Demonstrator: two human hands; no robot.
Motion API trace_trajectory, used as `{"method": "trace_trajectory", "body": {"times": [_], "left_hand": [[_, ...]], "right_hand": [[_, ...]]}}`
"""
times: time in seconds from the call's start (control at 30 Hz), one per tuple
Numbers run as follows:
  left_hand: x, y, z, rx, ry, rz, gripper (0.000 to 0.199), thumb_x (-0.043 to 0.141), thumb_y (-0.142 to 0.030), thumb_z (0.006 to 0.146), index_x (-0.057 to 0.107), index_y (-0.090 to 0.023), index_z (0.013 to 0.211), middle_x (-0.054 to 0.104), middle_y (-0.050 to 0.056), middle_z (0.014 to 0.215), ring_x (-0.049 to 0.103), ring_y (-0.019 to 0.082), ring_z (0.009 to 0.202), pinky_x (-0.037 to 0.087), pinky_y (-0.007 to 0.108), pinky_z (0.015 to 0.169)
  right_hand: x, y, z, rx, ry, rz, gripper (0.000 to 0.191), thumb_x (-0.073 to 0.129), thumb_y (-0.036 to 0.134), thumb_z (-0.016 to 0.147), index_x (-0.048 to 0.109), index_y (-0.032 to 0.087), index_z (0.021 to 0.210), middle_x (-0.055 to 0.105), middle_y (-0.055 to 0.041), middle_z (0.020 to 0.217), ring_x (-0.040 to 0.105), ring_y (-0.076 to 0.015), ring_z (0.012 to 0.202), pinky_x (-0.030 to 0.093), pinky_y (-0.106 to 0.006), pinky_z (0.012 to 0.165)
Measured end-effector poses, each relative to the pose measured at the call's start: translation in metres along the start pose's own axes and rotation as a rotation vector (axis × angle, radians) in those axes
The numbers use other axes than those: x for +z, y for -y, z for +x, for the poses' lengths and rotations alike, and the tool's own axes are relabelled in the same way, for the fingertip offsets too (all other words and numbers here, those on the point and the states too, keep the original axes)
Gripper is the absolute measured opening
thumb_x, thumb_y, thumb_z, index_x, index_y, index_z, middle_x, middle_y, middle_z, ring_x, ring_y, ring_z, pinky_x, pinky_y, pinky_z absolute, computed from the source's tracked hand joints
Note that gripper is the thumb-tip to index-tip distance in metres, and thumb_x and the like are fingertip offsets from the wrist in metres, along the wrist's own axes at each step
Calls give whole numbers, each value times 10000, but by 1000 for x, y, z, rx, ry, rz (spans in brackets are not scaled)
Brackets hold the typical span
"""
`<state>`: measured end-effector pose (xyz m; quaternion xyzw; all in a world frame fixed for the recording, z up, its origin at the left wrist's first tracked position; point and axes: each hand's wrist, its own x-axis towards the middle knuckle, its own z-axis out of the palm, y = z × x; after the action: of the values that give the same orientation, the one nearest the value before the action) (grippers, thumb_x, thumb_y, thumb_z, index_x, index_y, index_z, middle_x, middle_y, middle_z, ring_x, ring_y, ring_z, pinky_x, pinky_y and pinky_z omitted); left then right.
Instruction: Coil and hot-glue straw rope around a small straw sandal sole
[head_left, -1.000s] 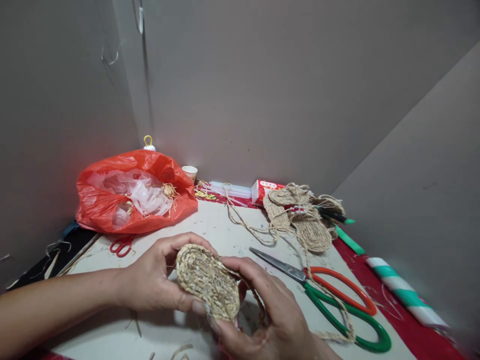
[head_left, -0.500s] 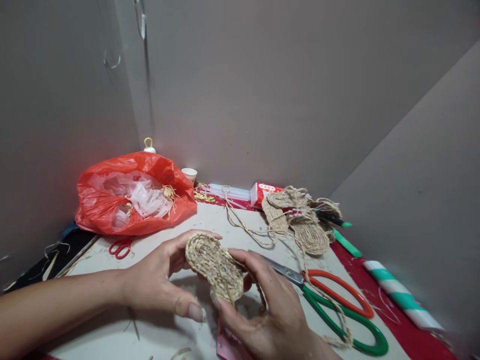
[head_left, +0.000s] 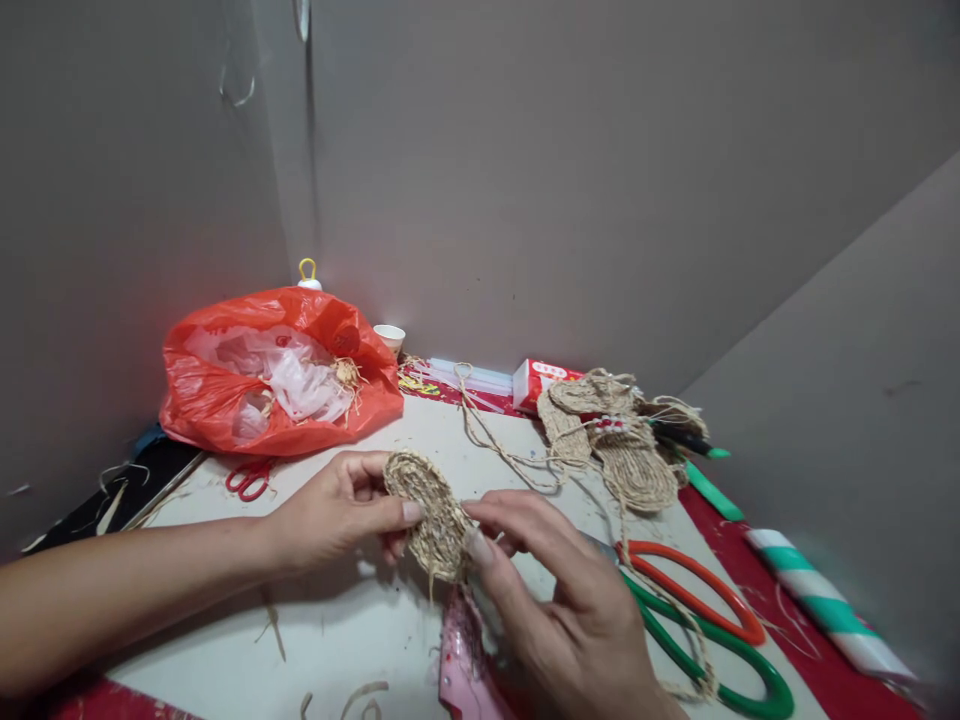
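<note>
A small coiled straw-rope sole (head_left: 429, 520), long and rounded at the ends, is held up over the board. My left hand (head_left: 341, 512) grips its left side, thumb on the front and fingers behind. My right hand (head_left: 570, 595) has its thumb and forefinger closed at the sole's right edge; the other fingers curl behind. A short straw end hangs from the sole's bottom. Below it lies a pink tool (head_left: 466, 655), perhaps a glue gun, partly covered by my right hand. Large scissors (head_left: 705, 600) with orange and green handles lie beside that hand.
A red plastic bag (head_left: 217, 420) with straw inside stands back left, small red scissors (head_left: 250, 480) before it. Woven straw pieces (head_left: 637, 465) with loose cord lie back right, near a tissue pack (head_left: 529, 385). A green-striped white roll (head_left: 825, 600) lies at right.
My left thumb has come onto the sole's front, and that hand now grips it. My right hand has slid its hold to the right edge. The sole is turned more upright.
</note>
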<state>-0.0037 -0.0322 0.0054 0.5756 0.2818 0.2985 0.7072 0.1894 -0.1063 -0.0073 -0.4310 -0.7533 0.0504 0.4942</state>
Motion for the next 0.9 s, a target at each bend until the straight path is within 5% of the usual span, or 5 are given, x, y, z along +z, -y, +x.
{"method": "trace_trajectory", "body": {"times": [0.17, 0.43, 0.7, 0.9], "left_hand": [[1, 3, -1, -65, 74, 26, 275, 732, -368, 783, 645, -114, 841, 621, -8, 645, 528, 71, 518, 448, 201, 541], [1, 12, 0, -87, 88, -23, 282, 768, -364, 752, 641, -116, 793, 637, 0, 657, 506, 68, 504, 413, 194, 512], [4, 13, -4, -100, 123, -33, 279, 748, -363, 774, 629, -111, 757, 547, -33, 557, 441, 53, 461, 373, 181, 475], [4, 14, -6, -131, 141, -8, 312, 752, -385, 766, 607, -111, 731, 545, -33, 542, 457, 50, 454, 366, 164, 456]], "right_hand": [[-3, 2, 9, 407, 50, 244, 99, 629, 224, 848, 685, 197, 771, 673, -10, 697, 631, -146, 637, 508, -237, 566], [-4, -4, 13, 871, 192, 638, 179, 802, 337, 676, 711, 183, 678, 625, 29, 595, 515, -102, 549, 439, -204, 524], [-4, -16, 10, 1073, 319, 1005, 224, 888, 284, 583, 712, 168, 660, 571, 61, 521, 455, -55, 461, 373, -171, 472], [-3, -17, 8, 1088, 368, 1098, 217, 884, 260, 609, 706, 142, 650, 584, 55, 503, 464, -34, 435, 368, -143, 452]]}}
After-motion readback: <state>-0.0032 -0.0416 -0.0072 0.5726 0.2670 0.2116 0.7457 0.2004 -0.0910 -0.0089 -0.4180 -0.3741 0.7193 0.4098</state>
